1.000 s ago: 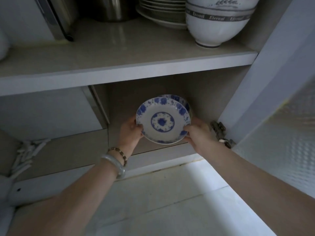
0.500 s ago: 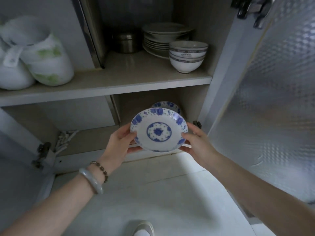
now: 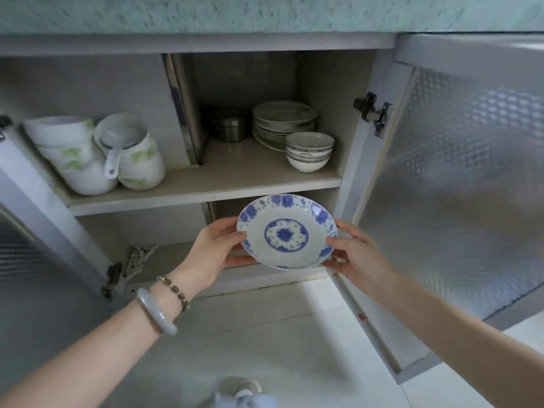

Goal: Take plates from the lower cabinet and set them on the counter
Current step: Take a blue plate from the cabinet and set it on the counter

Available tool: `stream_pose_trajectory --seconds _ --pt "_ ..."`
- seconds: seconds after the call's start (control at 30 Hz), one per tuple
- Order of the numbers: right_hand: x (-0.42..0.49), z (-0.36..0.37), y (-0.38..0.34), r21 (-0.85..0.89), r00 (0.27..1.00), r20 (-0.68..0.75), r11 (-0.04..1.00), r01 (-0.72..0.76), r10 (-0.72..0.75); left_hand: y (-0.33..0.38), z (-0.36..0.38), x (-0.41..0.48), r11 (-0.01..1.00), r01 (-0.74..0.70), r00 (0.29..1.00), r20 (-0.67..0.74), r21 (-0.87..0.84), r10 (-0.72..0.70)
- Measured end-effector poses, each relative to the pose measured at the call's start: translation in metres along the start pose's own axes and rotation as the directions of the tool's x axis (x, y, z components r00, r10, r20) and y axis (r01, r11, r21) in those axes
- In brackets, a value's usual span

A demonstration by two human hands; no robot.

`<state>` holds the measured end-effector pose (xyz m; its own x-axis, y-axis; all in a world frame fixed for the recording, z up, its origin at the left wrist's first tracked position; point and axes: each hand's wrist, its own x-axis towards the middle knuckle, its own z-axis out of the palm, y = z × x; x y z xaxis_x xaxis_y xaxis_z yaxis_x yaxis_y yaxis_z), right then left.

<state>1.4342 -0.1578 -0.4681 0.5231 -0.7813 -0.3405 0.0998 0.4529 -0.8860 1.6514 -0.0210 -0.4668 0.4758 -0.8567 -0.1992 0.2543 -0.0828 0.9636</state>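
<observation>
A white plate with blue flower patterns (image 3: pixel 287 232) hangs in front of the lower cabinet's bottom compartment, just below the shelf edge (image 3: pixel 206 195). My left hand (image 3: pixel 210 254) holds its left rim, thumb on top and fingers underneath. My right hand (image 3: pixel 354 253) grips the right rim the same way. The speckled green counter edge (image 3: pixel 265 13) runs along the top of the view, above the cabinet. The plate hides whatever stands behind it in the bottom compartment.
On the shelf stand a stack of pale plates (image 3: pixel 284 122), stacked bowls (image 3: pixel 309 151), a steel container (image 3: pixel 231 126) and white-green cups (image 3: pixel 97 154). The textured cabinet door (image 3: pixel 459 178) stands open at right, another at left. My shoe (image 3: pixel 241 390) shows on the tiled floor.
Both hands have drawn the blue-patterned plate out of the bottom compartment and upward. The view has pulled back and risen, so the whole cabinet and the counter edge now show.
</observation>
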Motion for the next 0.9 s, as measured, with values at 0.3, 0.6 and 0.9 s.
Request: stream_pose_trajectory --seconds 0.3,0.6,0.9 --pt "0.012 0.019 -0.05 -0.048 0.982 -0.188 0.998 -0.044 0.034 0.054 0.017 0.039 0.987 0.139 0.99 0.017 0.079 -0.14" --pt "-0.035 0.07 -0.154 -0.038 0.944 -0.267 0.976 -0.213 0.195 0.16 0.028 0.019 0.954 0.293 0.956 -0.043 0.054 -0.291" --pt "-0.127 0.109 -0.265 -0.055 0.87 -0.363 0.924 -0.379 0.335 0.283 0.058 -0.054 0.91 0.401 0.915 -0.009 0.109 -0.402"
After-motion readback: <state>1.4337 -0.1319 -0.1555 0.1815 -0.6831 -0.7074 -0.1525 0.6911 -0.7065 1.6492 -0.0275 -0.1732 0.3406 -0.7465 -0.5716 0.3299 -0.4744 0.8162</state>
